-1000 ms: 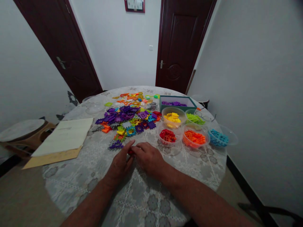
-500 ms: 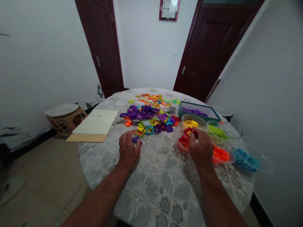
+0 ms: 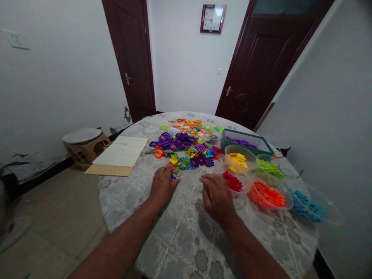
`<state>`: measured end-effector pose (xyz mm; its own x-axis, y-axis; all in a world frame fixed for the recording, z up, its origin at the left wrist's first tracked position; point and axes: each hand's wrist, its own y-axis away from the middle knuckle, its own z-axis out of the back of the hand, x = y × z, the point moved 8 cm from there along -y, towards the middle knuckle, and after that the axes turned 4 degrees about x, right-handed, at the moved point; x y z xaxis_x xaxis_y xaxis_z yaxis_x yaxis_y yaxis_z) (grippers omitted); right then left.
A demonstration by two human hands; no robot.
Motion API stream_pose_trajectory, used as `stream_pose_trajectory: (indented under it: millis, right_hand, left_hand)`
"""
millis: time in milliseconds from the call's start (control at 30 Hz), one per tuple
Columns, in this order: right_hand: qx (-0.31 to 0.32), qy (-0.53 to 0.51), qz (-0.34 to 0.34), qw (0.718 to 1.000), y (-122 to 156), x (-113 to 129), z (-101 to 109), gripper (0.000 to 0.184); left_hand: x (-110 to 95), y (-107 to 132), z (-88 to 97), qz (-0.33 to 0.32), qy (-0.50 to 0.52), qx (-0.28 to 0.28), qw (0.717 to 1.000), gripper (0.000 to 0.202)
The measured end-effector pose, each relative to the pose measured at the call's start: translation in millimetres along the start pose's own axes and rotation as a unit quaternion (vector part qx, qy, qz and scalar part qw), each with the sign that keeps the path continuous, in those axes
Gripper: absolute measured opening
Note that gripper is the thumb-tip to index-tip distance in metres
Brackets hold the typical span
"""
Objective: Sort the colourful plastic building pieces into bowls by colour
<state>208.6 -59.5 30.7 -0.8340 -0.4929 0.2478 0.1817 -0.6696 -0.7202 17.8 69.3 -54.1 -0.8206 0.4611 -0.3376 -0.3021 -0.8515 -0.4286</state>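
My left hand [image 3: 162, 185] is at the near edge of a heap of plastic building pieces, fingers forward and thumb apart. Just beyond its thumb shows a small purple piece [image 3: 173, 177], mostly hidden by the hand; no grip on it is visible. My right hand [image 3: 218, 198] is over the tablecloth with fingers bent and thumb apart, nothing visible in it. To its right is a clear bowl holding red pieces [image 3: 232, 182], partly covered by the hand. Purple notched pieces [image 3: 178, 140] top the heap, with a blue square frame piece [image 3: 185, 163] at its front.
Clear bowls hold yellow pieces [image 3: 237, 162], orange pieces [image 3: 267, 195], green pieces [image 3: 270, 169] and blue pieces [image 3: 307, 206] on the right. Behind them is a dark green box [image 3: 247, 149] with purple pieces. Paper sheets [image 3: 120, 150] lie at left, near a stool [image 3: 84, 145].
My right hand has moved left, away from the bowl of red pieces, and the red piece it held no longer shows. My left hand stays by the heap. The view has tilted up slightly.
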Motion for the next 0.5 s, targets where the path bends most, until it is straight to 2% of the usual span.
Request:
stream_pose_trajectory:
  millis: [100,167,333,500]
  right_hand:
    - [0.095,-0.037,0.016,0.995,5,15,-35,0.034]
    - [0.117,-0.045,0.009,0.992,8,14,-47,0.034]
    - [0.102,-0.046,-0.037,0.993,18,0,-57,0.035]
    - [0.069,0.002,-0.102,0.992,22,-17,-74,0.043]
  left_hand:
    - [5,-10,1.7,0.009,-0.018,0.009,1.0,0.057]
    - [8,-19,3.2,0.011,-0.02,-0.001,1.0,0.056]
    - [14,-43,-3.6,-0.033,0.038,-0.033,0.998,0.069]
    - [27,-60,-14.6,-0.025,0.078,-0.015,0.997,0.061]
